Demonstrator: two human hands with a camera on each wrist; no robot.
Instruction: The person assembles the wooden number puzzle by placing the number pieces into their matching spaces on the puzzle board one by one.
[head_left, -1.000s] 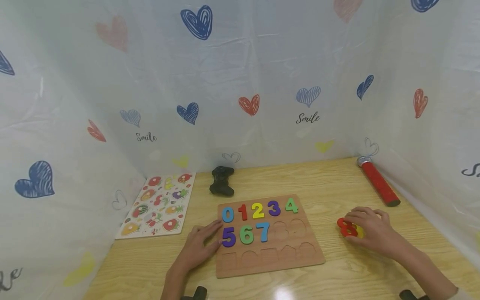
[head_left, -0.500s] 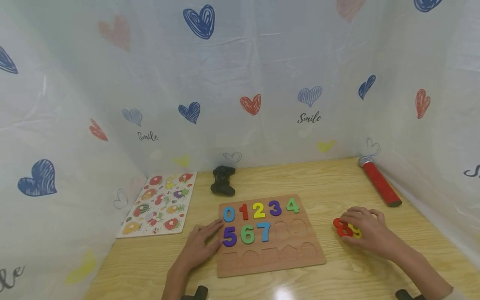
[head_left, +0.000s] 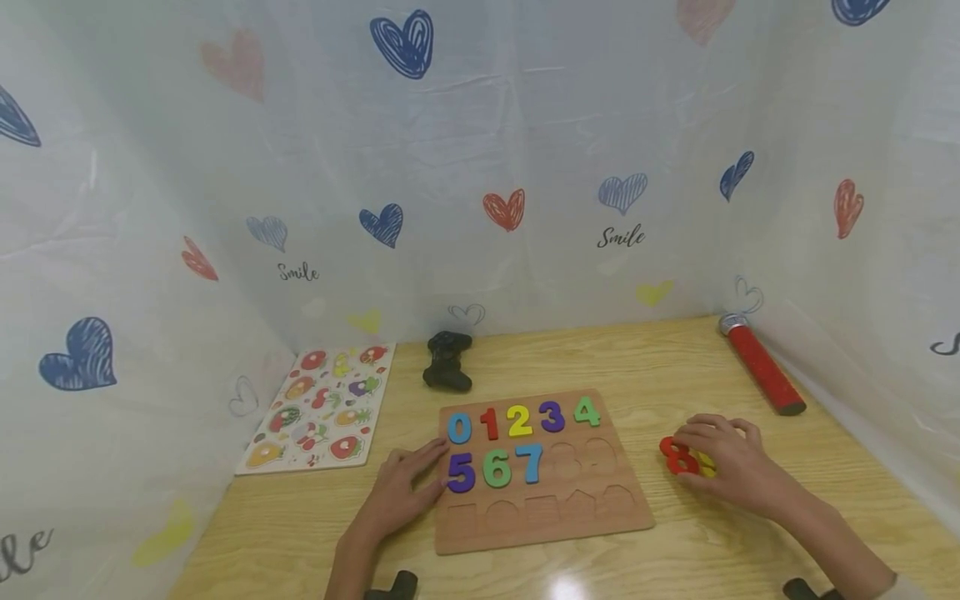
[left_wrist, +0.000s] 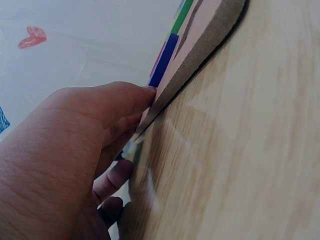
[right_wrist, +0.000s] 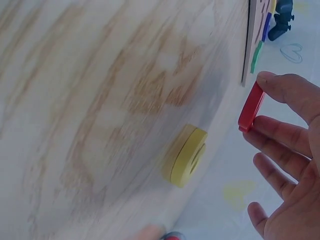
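My left hand point(head_left: 401, 492) rests at the left edge of a wooden number puzzle board point(head_left: 525, 535), its thumb tip beside the purple 5 point(head_left: 461, 473). In the left wrist view that thumb point(left_wrist: 125, 97) touches the board's edge. My right hand point(head_left: 727, 462) pinches a red number 8 point(right_wrist: 251, 107) between thumb and fingertips, held off the table to the right of the board. Under this hand lies a yellow number piece point(right_wrist: 189, 157), partly covered in the head view. Numbers 0 to 7 sit in the board's upper two rows; the recesses after the 7 and the bottom row of shapes are bare.
A fruit picture board point(head_left: 318, 408) lies at the back left. Behind the puzzle is a black game controller point(head_left: 447, 362). A red cylinder with a silver end point(head_left: 765, 367) lies at the back right. A heart-patterned curtain point(head_left: 450, 150) borders the table.
My right hand has moved slightly left with the red 8, drawing it away from the yellow piece. The left hand stays at the board, and the view has shifted a little.
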